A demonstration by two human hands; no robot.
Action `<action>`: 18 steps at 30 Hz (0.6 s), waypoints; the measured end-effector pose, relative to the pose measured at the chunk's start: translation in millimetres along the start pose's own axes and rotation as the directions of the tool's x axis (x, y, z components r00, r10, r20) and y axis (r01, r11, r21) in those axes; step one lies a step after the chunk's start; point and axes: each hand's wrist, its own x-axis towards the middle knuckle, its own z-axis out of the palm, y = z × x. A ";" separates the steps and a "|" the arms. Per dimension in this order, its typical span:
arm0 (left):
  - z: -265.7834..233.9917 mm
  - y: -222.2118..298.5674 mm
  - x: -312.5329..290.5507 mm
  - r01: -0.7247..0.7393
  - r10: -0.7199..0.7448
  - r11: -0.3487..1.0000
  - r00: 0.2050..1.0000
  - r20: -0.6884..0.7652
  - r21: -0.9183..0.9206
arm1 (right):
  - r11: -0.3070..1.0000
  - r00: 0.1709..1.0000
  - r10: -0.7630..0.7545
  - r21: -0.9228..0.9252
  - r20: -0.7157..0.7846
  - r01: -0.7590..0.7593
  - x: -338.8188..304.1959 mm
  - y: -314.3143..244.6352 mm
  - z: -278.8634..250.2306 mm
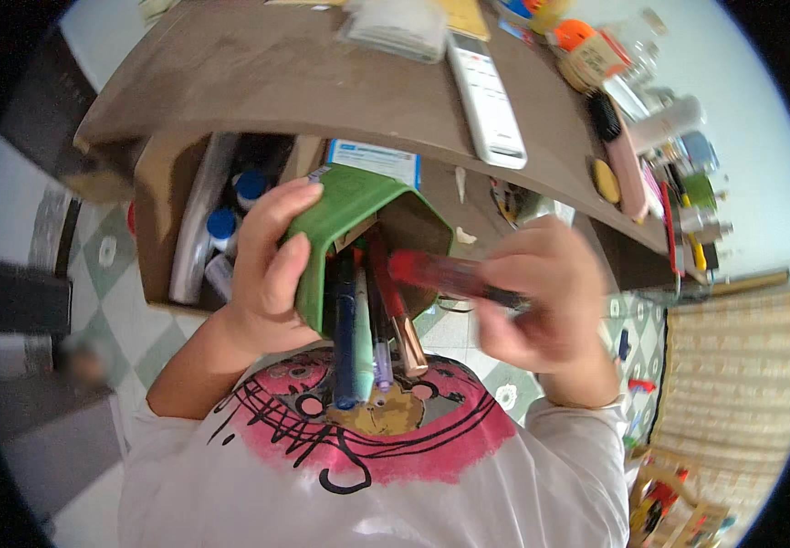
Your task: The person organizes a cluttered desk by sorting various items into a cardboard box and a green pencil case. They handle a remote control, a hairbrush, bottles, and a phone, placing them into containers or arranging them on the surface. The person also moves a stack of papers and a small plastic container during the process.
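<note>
My left hand [272, 256] is closed round a green angular pen holder [349, 196], tilted so its mouth faces me. Out of the mouth stick a dark blue pen [345, 338], a pale green pen [363, 342], a light purple pen [382, 365] and a red tube with a rose-gold end [399, 320]. In my right hand [545, 301] is a red marker-like stick [436, 272] with a dark end, smeared by motion. Its red tip is at the holder's opening; whether it touches anything inside I cannot tell.
Behind the holder is an open drawer [162, 219] with blue-capped bottles [222, 226] and a blue-and-white box [376, 160]. On the brown desktop [258, 82] lie a white remote control [491, 105] and a clear plastic packet [399, 27]. Bottles [596, 59] crowd the right side.
</note>
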 end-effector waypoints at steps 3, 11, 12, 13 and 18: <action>-0.7 9.2 -21.6 0.054 -0.055 0.989 0.998 0.004 0.137 | 0.983 0.990 -0.082 -0.156 0.112 0.099 -17.6 17.7 39.4; -7.3 66.5 -86.2 0.366 -0.358 0.830 0.928 -0.101 0.421 | 0.844 0.994 0.020 0.531 0.104 -0.073 -59.3 55.5 67.6; -8.1 79.1 -96.4 0.508 -0.494 0.784 0.859 -0.137 0.358 | 0.798 0.980 0.093 0.576 0.177 -0.180 -68.7 58.3 71.4; -12.2 91.2 -109.8 0.586 -0.562 0.731 0.808 -0.180 0.349 | 0.761 0.977 0.114 0.616 0.181 -0.203 -76.6 62.4 79.6; -38.8 150.5 -199.6 0.755 -0.675 0.436 0.634 -0.378 0.489 | 0.583 0.848 0.273 0.623 0.455 -0.522 -108.7 59.0 117.5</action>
